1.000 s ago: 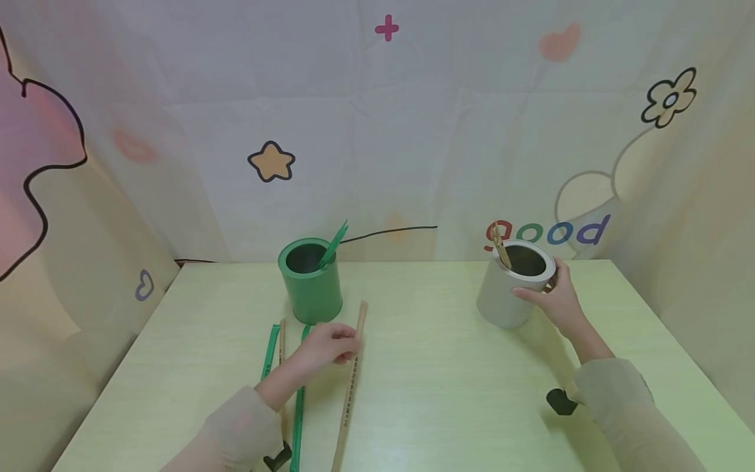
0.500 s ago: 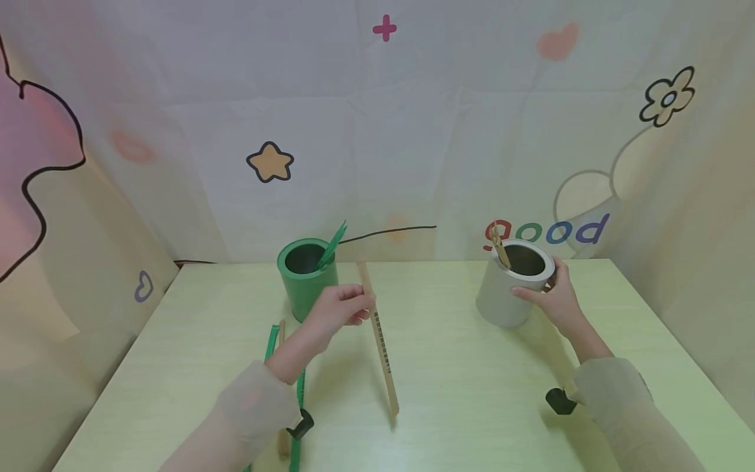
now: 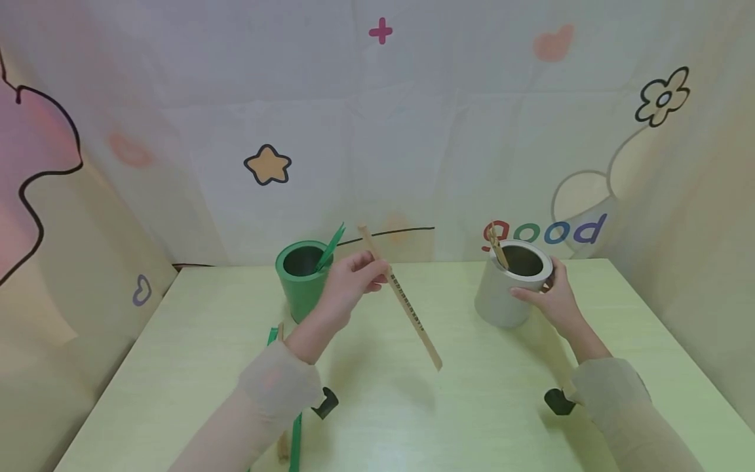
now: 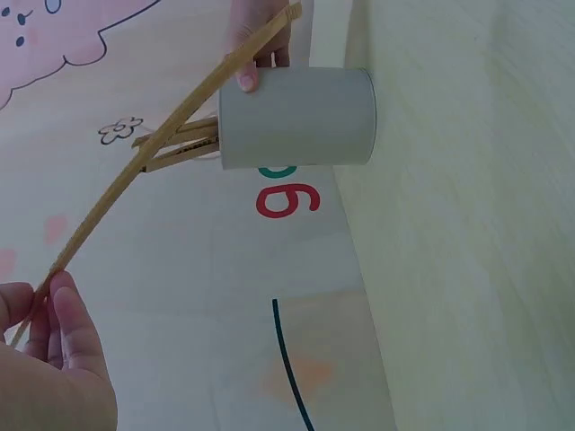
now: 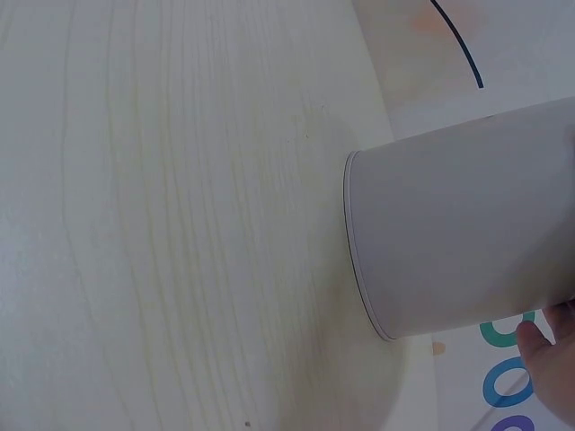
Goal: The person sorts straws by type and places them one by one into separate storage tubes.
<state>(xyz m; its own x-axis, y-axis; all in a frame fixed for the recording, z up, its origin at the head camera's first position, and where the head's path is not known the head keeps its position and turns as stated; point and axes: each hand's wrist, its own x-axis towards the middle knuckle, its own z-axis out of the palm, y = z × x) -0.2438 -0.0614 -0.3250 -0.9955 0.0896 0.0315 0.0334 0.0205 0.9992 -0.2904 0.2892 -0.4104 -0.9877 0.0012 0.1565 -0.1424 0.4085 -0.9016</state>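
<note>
My left hand (image 3: 348, 288) pinches a long thin brown stick with dark printing (image 3: 413, 318) near its upper end. The stick slants through the air, its lower end pointing right and toward me. In the left wrist view, thumb and fingertips hold the stick (image 4: 171, 130), which crosses in front of the white cup (image 4: 296, 117). At the right, my right hand (image 3: 557, 298) grips the side of the upright white cup (image 3: 501, 301) just below its rim. Thin brown sticks (image 3: 498, 248) lean out of that cup. The right wrist view shows the cup's wall (image 5: 458, 224) up close.
A green cup (image 3: 301, 298) with green sticks (image 3: 331, 246) leaning out stands at the back left, partly behind my left hand. Green sticks (image 3: 296, 439) and a brown stick (image 3: 283, 447) lie on the table (image 3: 483, 406) under my left forearm. A printed cloth (image 3: 383, 131) hangs behind.
My left hand has picked the brown stick up off the table and carried it up and to the right, swinging its lower end rightward. The right hand and white cup stay put.
</note>
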